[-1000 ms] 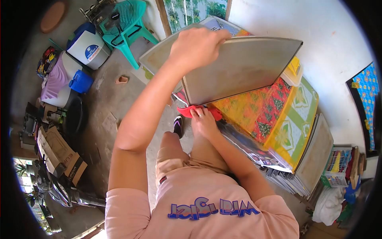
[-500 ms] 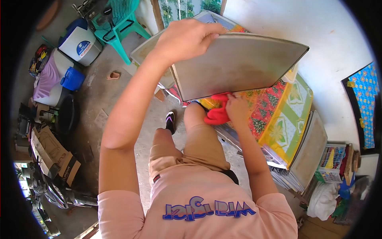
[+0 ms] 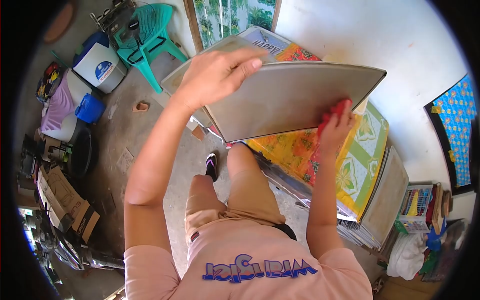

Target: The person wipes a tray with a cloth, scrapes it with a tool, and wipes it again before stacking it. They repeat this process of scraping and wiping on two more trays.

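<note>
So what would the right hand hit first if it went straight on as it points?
Likely the grey panel, just beyond the red cloth in the right hand; depth is unclear.

Right hand (image 3: 336, 131) partly hides blurred cloth (image 3: 334, 113).
Left hand (image 3: 216, 76) covers a corner of the board (image 3: 280, 102); below both, the shirt (image 3: 265, 245) is cut off.

Daylight washes the white wall (image 3: 340, 30) while shade dims the concrete floor (image 3: 112, 172) at left; slight blur softens the red cloth (image 3: 327, 116) and right hand (image 3: 338, 134), and the wide lens bends the edges into black corners.
</note>
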The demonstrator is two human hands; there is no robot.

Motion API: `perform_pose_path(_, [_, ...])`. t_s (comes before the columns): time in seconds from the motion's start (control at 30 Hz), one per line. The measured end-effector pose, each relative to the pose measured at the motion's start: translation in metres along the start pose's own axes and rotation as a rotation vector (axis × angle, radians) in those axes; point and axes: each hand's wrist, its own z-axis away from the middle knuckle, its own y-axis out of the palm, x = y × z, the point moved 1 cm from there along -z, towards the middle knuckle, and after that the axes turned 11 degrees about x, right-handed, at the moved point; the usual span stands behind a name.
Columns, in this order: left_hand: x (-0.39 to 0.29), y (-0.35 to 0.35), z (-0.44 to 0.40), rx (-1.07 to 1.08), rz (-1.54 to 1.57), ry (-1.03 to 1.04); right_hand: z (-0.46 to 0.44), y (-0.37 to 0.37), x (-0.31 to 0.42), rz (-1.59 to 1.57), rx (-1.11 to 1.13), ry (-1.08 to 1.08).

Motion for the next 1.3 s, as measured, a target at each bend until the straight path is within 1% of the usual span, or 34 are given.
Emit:
perform_pose_path(0.07, [-0.004,-0.001,-0.004,0.045,0.205,-0.003,0.026,0.03,0.043,0.361,0.081,-0.407])
perform_pose_path(0.1, [-0.003,-0.001,-0.009,0.077,0.32,0.015,0.039,0.049,0.064,0.302,0.136,-0.564])
perform_pose_path(0.13, [-0.005,-0.001,-0.012,0.104,0.381,0.027,0.047,0.076,0.061,0.252,0.145,-0.822])
perform_pose_path(0.17, [-0.007,-0.001,-0.015,0.131,0.441,0.037,0.059,0.09,0.093,0.33,0.286,-0.728])
perform_pose_path(0.23, [-0.016,-0.002,-0.019,0.181,0.451,0.045,0.067,0.122,0.131,0.255,0.304,-0.83])
perform_pose_path(0.33, [-0.018,0.002,-0.022,0.188,0.433,0.043,0.055,0.143,0.145,0.334,0.174,-0.905])
perform_pose_path(0.37, [-0.019,0.0,-0.02,0.17,0.377,0.021,0.047,0.14,0.146,0.374,0.129,-0.908])
perform_pose_path(0.47, [-0.02,0.004,-0.016,0.211,0.086,0.003,0.029,0.113,0.137,0.45,0.014,-0.886])
perform_pose_path(0.6, [-0.028,0.004,-0.014,0.223,0.083,-0.012,0.021,0.077,0.122,0.665,-0.115,-0.819])
perform_pose_path(0.67, [-0.026,0.009,-0.014,0.132,0.053,0.051,0.016,0.056,0.112,0.783,-0.19,-0.766])
perform_pose_path(0.7, [-0.025,0.012,-0.014,0.088,0.037,0.08,0.011,0.047,0.104,0.79,-0.226,-0.73])
perform_pose_path(0.8, [-0.033,0.009,-0.009,0.087,-0.147,0.139,-0.009,0.017,0.078,0.793,-0.35,-0.63])
perform_pose_path(0.9, [-0.026,0.014,-0.008,-0.074,-0.189,0.237,-0.036,-0.014,0.051,0.717,-0.494,-0.537])
perform_pose_path(1.0, [-0.026,0.011,-0.004,-0.099,-0.188,0.256,-0.061,-0.046,0.029,0.581,-0.594,-0.416])
perform_pose_path(1.1, [-0.022,0.013,0.0,-0.113,-0.2,0.241,-0.07,-0.063,0.012,0.53,-0.639,-0.171])
perform_pose_path(1.2, [-0.025,0.01,0.004,-0.1,-0.222,0.178,-0.069,-0.056,0.0,0.424,-0.566,-0.157])
perform_pose_path(1.3, [-0.013,0.011,0.005,-0.143,-0.205,0.147,-0.056,-0.044,-0.039,0.32,-0.541,-0.031])
